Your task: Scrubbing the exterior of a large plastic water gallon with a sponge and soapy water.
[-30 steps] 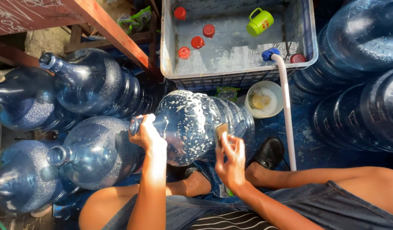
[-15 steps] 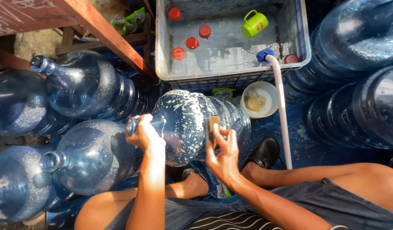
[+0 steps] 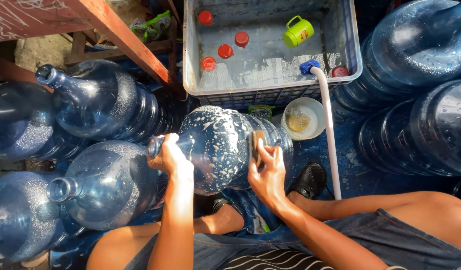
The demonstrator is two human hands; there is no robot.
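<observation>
My left hand point(image 3: 169, 159) has its grip clamped around the neck of a big blue water jug point(image 3: 225, 147), which lies on its side across my lap, neck pointing to my left, its shoulder streaked with white suds. My right hand point(image 3: 267, 175) has its grip closed on a brownish scrub pad point(image 3: 257, 146), pressed flat against the jug's ribbed body. Just past the jug sits a white bowl point(image 3: 303, 118) with yellowish liquid, on the blue wet floor. A white hose point(image 3: 329, 131) with a blue end runs from beside my black shoe point(image 3: 310, 179) up to the rim of a grey crate point(image 3: 190, 60) holding water. Red caps point(image 3: 225, 51) and a green mug point(image 3: 298, 32) float in it. More blue jugs point(image 3: 98, 102) lie stacked to my left, necks toward the left, others point(image 3: 420, 45) to my right. A red wooden beam point(image 3: 125, 37) slants over the left stack.
</observation>
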